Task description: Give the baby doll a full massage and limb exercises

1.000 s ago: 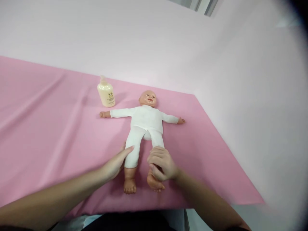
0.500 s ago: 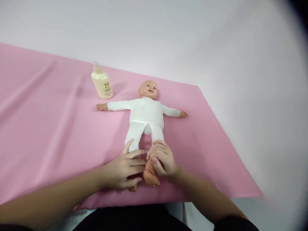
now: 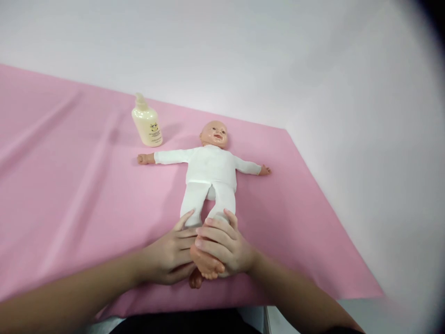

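A baby doll (image 3: pixel 211 167) in a white top and trousers lies on its back with arms spread and feet toward me. My left hand (image 3: pixel 170 253) curls round the lower leg on the left side of the picture, its thumb near the trouser cuff. My right hand (image 3: pixel 227 243) wraps the other shin and ankle. That leg's bare foot (image 3: pixel 206 262) leans inward and crosses over the other foot (image 3: pixel 195 279), partly covering it. The fingertips of my left hand are hidden behind the upper foot.
A cream-coloured pump bottle (image 3: pixel 148 127) with a small label stands beyond the doll's outstretched arm, left of its head. A pink sheet (image 3: pixel 86 199) with long creases lies under everything. Its front edge runs close to my body, and a white surface (image 3: pixel 222 55) lies beyond its far edge.
My right hand has brought the doll's leg to the left, so its foot now crosses over the other. My left hand stays on its leg. The view has shifted slightly.
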{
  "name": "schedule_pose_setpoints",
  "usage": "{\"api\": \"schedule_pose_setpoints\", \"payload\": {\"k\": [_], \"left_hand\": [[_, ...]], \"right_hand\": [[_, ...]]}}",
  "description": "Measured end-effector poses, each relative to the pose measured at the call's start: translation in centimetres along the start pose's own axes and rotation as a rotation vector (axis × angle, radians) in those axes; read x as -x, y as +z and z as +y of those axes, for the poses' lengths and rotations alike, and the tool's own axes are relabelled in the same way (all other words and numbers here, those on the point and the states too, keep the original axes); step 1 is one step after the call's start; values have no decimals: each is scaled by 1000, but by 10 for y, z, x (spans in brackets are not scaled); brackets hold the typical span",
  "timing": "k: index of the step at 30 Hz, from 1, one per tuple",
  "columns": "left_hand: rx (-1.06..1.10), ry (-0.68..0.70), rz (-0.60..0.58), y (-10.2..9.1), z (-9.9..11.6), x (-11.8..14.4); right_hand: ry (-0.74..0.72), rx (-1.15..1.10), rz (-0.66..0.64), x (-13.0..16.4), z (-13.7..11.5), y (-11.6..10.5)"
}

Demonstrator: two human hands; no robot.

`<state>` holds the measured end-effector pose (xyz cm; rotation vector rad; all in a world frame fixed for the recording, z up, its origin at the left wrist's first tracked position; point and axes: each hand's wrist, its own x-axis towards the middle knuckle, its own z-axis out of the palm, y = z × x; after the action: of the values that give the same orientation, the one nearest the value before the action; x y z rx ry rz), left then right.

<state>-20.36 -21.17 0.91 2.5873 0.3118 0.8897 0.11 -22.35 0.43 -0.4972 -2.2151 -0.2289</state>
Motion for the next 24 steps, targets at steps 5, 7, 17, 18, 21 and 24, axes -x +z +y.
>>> {"api": "schedule_pose_setpoints", "payload": {"k": [5,7,17,18,21,24], "left_hand": [[27,-50,-20,1,2,-2],[44,-63,-12,1,1,0],[111,-131,26,2,0,3],[123,-125,25,2,0,4],[138,-131,12,3,-1,5],[123,-158,1,3,-2,6]], "right_hand": [[39,-92,-15,-2,-1,2],[52,-128,-1,-2,0,1],[177,-282,-43,-4,6,-1],[202,-284,-48,-4,6,-2],[256,-274,-49,-5,4,-4],[271,-288,-45,-4,2,-4]]}}
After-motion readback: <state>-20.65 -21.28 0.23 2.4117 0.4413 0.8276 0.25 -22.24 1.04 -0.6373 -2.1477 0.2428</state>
